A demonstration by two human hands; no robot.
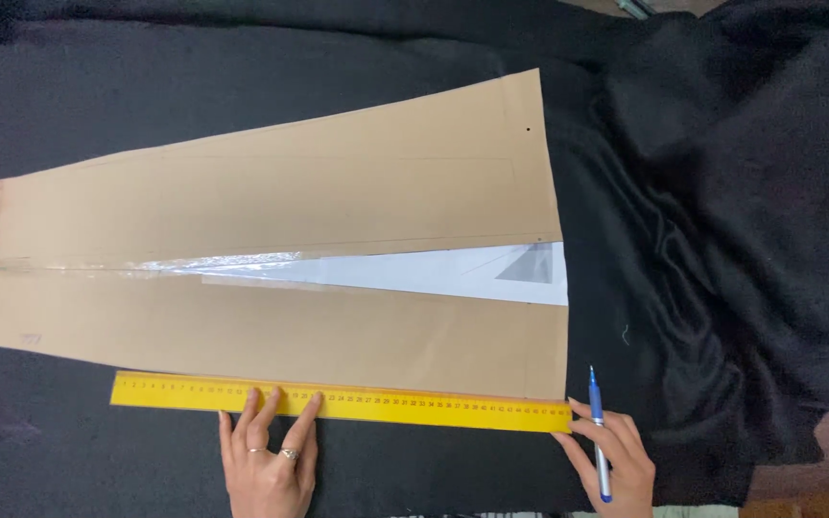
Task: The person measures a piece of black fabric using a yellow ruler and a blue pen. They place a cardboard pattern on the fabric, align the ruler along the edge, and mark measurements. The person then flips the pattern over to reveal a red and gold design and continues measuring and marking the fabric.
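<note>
Two hands work: left hand [266, 460] flat, fingers spread, pins the ruler [338, 401] along the pattern [271, 336] edge (steadying it); right hand [616, 460] grips a pen [598, 432].

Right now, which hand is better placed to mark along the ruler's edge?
The right hand: it holds the blue pen at the yellow ruler's right end, while the left hand presses the ruler flat.

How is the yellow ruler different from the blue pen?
The yellow ruler is long and flat; the blue pen is short and thin. The ruler lies flat on the black cloth along the edge of the brown paper pattern, while the pen is held up in the right hand. The left hand only presses fingers on the ruler. Both are touched by a hand.
</note>
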